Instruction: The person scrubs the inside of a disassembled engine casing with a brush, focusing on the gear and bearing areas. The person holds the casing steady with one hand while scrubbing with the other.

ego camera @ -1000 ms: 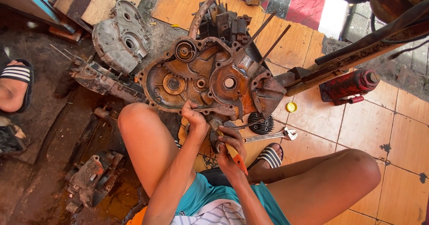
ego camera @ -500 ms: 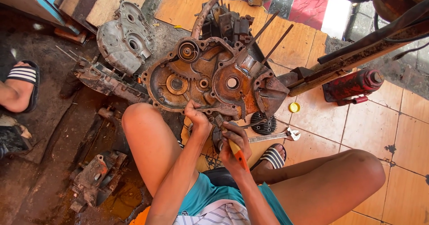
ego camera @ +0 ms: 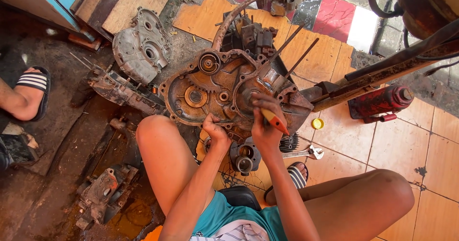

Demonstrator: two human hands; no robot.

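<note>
A rusty engine crankcase half (ego camera: 220, 90) with gears and round bearing holes lies open on the floor in front of me. My left hand (ego camera: 213, 128) grips its near lower edge. My right hand (ego camera: 264, 121) is raised over the case's right side and holds a tool with a yellow and orange handle (ego camera: 274, 120); the tool's tip is hidden behind the hand. A small dark cylinder part (ego camera: 245, 157) lies just below both hands, between my knees.
A grey engine cover (ego camera: 142, 47) and greasy engine parts (ego camera: 125, 93) lie at the left. A red bottle jack (ego camera: 380, 102), a yellow cap (ego camera: 317, 123) and an adjustable wrench (ego camera: 302, 152) are at the right. Another person's sandalled foot (ego camera: 29, 93) is at the far left.
My right hand has lifted the orange-handled tool from the case's lower edge up over its right side, uncovering the small cylinder part below. My left hand has stayed on the case's edge.
</note>
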